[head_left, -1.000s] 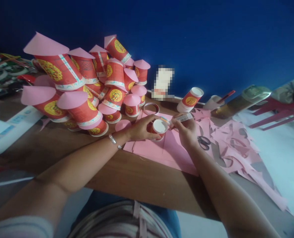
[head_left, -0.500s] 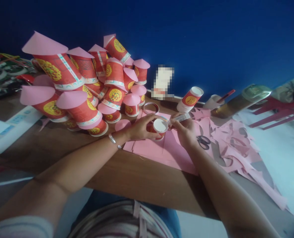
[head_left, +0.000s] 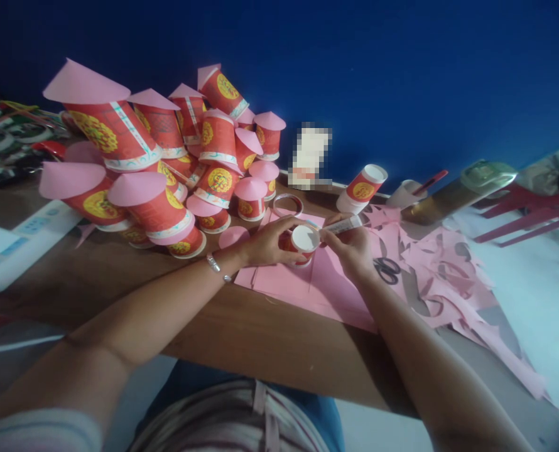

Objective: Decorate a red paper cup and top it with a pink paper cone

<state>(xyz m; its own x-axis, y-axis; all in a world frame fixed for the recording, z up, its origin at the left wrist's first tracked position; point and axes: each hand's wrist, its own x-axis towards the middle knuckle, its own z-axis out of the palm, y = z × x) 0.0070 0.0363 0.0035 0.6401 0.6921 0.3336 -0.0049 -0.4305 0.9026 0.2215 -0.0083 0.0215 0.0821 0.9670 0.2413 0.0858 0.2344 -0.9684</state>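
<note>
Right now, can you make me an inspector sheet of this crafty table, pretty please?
Surface: brown table, pink paper sheets on it.
Job's things: red cup, white round end up; pale labelled tube; cone-topped red cups piled on the left.
Clutter: pink scraps spread on the right, dark scissors beside them.
Hands: left hand grips the red cup; right hand holds the tube.
Cables: can't tell; the far-left tangle is blurred.
Surroundings: blue wall behind.
</note>
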